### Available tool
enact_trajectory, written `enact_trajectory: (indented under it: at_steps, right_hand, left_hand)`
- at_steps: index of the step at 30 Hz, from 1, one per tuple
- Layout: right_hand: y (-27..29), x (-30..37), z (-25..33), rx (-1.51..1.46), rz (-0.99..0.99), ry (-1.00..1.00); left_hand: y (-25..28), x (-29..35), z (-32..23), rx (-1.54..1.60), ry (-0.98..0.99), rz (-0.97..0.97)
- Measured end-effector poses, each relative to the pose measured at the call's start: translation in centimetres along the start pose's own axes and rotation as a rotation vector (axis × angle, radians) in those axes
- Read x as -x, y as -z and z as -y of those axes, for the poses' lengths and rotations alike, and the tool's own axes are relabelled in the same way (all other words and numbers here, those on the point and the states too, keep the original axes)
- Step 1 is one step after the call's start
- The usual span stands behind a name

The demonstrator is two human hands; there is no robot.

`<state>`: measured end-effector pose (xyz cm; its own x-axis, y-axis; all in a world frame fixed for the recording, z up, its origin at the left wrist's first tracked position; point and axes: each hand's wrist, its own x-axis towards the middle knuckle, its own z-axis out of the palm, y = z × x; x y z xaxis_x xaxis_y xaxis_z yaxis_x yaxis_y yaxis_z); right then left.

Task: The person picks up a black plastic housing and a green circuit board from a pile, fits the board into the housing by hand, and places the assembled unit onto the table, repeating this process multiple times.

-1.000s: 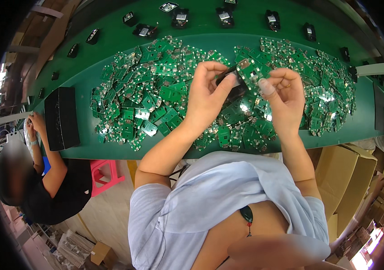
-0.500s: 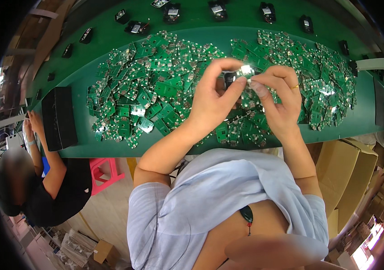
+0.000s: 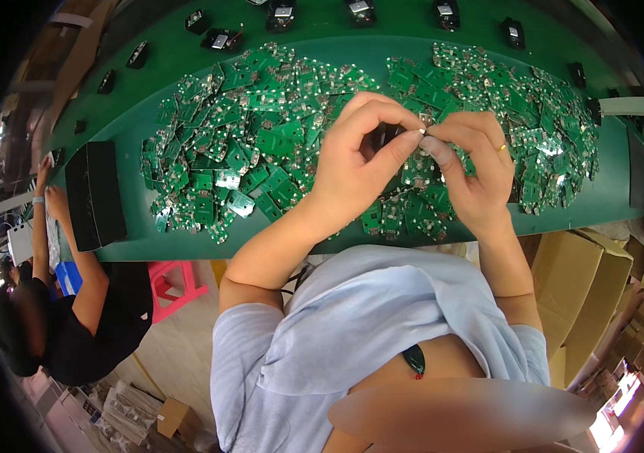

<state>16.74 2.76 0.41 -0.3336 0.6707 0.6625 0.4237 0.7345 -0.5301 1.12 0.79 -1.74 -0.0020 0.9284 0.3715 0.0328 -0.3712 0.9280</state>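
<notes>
Above the middle of the bench, my left hand is closed around a small black housing, mostly hidden by the fingers. At its thumb and index tips shows a tiny white piece, perhaps a connector. My right hand, with a ring on one finger, pinches thumb and index together right beside that white piece. What the right fingertips grip is too small to make out. Beneath both hands lie loose green circuit boards, heaped left and right.
Black housings with silver parts stand in a row along the far green strip. A black box sits at the bench's left end. A co-worker in black works at left, near a pink stool. Cardboard boxes stand at right.
The fingertips have drawn closer together, and the bright silver part seen between them is now out of sight. The housings on the far strip have shifted slightly left and up. The co-worker's hands moved.
</notes>
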Motion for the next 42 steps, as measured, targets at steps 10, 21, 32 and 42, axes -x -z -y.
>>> enact_trajectory:
  at_steps: [10,21,32,42]
  right_hand:
    - [1.1,-0.6,-0.3,-0.027,0.09,0.071]
    - [1.1,-1.4,0.2,0.1,0.228,0.265]
    - [1.4,-2.1,0.2,0.11,0.307,0.285]
    - [0.5,-2.5,0.0,0.049,0.366,0.203]
  left_hand:
    - [0.4,-0.3,-1.5,0.21,0.263,-0.054]
    - [0.7,0.2,-1.0,-0.186,0.053,-0.065]
    - [0.6,-0.3,-1.6,-0.303,-0.072,-0.077]
    - [0.6,-0.1,-0.7,-0.369,-0.171,-0.11]
